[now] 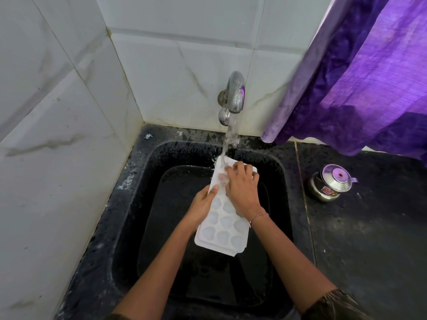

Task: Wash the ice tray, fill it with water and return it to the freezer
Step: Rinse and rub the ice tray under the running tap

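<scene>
Center of the frame, over the black speckled stone sink [129, 227], is the white plastic ice tray [223, 227], cells facing up and running lengthwise away from the camera. It's held above the basin, not resting on it. The left hand [203, 207] grips the tray's left edge around the middle, thumb on top and fingers underneath. The right hand [241, 190] lies palm-down over the far end with bent fingers on the cells. Honestly can't tell if it's gripping the edge or just pressing. It has a thin beaded bracelet [259, 216] on the wrist. A chrome wall tap [235, 93] in the upper middle is running, and the stream of water [228, 139] lands on the tray's far end right by those fingers. At right, on the black tabletop [369, 239], sits a small steel pot with a lid [330, 184], well apart from the sink. Purple cloth [358, 77] hangs in the upper right, and white marble-look tiles [57, 112] fill the left.
</scene>
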`<state>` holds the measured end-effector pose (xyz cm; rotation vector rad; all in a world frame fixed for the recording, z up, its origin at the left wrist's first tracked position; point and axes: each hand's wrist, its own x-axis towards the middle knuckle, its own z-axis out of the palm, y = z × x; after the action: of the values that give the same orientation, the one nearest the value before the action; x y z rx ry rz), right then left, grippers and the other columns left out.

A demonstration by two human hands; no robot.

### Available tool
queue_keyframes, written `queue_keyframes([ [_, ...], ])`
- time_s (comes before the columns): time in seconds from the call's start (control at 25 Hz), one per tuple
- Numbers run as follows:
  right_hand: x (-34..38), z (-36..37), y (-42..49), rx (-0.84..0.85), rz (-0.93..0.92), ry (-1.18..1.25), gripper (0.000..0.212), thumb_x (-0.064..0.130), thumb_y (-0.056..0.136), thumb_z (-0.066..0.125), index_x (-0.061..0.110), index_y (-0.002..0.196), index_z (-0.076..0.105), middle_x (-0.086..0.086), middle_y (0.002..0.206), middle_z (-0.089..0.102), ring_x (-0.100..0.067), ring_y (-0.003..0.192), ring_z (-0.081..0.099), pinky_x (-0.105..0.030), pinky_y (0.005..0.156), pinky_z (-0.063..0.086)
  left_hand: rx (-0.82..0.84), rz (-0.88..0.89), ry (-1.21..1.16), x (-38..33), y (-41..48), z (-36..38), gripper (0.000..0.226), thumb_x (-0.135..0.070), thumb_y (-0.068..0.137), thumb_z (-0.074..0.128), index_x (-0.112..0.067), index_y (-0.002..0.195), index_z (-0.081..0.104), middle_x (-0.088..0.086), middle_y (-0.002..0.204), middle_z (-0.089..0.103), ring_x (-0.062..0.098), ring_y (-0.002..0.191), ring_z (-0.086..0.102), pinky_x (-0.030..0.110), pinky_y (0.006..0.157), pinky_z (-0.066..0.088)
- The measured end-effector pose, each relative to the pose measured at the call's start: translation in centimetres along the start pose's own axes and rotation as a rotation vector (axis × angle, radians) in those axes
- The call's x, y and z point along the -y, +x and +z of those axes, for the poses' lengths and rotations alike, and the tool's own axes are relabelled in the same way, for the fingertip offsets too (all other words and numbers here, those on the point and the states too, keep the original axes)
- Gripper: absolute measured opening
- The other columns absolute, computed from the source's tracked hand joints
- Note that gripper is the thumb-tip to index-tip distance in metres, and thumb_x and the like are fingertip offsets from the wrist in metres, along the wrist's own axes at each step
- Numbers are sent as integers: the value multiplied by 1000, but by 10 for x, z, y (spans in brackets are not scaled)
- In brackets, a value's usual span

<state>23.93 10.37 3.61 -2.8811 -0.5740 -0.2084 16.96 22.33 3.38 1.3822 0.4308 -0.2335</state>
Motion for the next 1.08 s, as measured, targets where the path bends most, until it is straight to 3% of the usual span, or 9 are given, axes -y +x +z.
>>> queue_keyframes([
  [0.12,5,2,6,17,29,24,34,47,96,37,28,108,62,-6,106,47,-25,96,42,-42,82,36,-4,20,8,6,-8,-3,30,-17,84,69,-20,113,61,1,98,72,18,89,70,31,74,57],
  [0.24,7,2,12,0,-29,22,32,49,95,41,25,101,62,-6,103,47,-25,92,43,-41,77,37,-13,14,-8,11,-13,-5,30,-11,80,73,-24,106,62,-2,93,73,14,83,71,26,66,56],
  [0.36,10,4,11,-17,-49,23,32,46,95,43,21,105,60,-6,106,48,-25,94,46,-41,75,40,-30,32,0,9,-12,-5,33,-12,79,73,-21,109,62,0,95,73,17,85,71,30,70,57],
  [0.52,7,-1,9,10,-87,187,34,41,96,44,22,121,57,-5,112,47,-23,103,45,-40,83,43,-60,35,-46,5,-12,-4,32,-11,80,73,-22,108,63,-1,93,73,17,84,71,31,70,58],
  [0.64,-4,3,1,-3,-161,150,39,39,96,39,20,128,50,-6,128,47,-24,115,41,-40,92,44,-81,42,-53,1,-10,-7,34,-10,81,72,-19,112,63,3,100,72,19,88,70,30,71,58],
  [0.84,-9,9,-5,-68,-2,48,48,52,94,31,20,114,60,-8,135,46,-29,118,40,-44,90,43,-68,29,-53,-2,-10,-11,33,-9,81,71,-18,111,62,-2,95,72,14,83,71,25,64,56],
  [1.08,-8,8,0,12,-9,137,52,56,91,27,22,109,61,-2,134,44,-25,118,38,-45,97,33,-70,18,-63,2,-16,-15,29,-12,82,70,-19,110,63,-2,96,73,17,86,71,28,66,57],
])
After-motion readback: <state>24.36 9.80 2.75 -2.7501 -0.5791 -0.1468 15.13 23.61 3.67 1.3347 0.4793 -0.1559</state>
